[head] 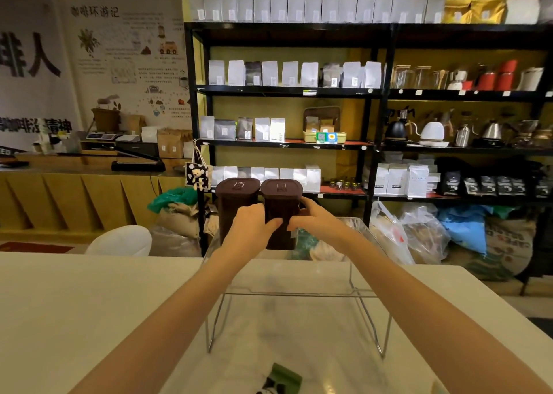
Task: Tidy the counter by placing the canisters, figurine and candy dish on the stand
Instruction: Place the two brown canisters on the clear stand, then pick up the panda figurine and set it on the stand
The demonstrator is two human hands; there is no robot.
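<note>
Two dark brown lidded canisters stand side by side on the far part of a clear stand (pixel 302 295) with wire legs. The left canister (pixel 235 202) is free of my hands. The right canister (pixel 281 202) is held from both sides: my left hand (pixel 251 229) wraps its left front, my right hand (pixel 311 218) grips its right side. A green and dark object (pixel 282 378), possibly the figurine, lies on the counter at the bottom edge, partly cut off. No candy dish shows.
The white counter (pixel 89 303) spreads left and right of the stand. Behind it stand black shelves (pixel 287 91) of coffee bags and kettles, sacks on the floor, and a white chair back (pixel 122 241) at left.
</note>
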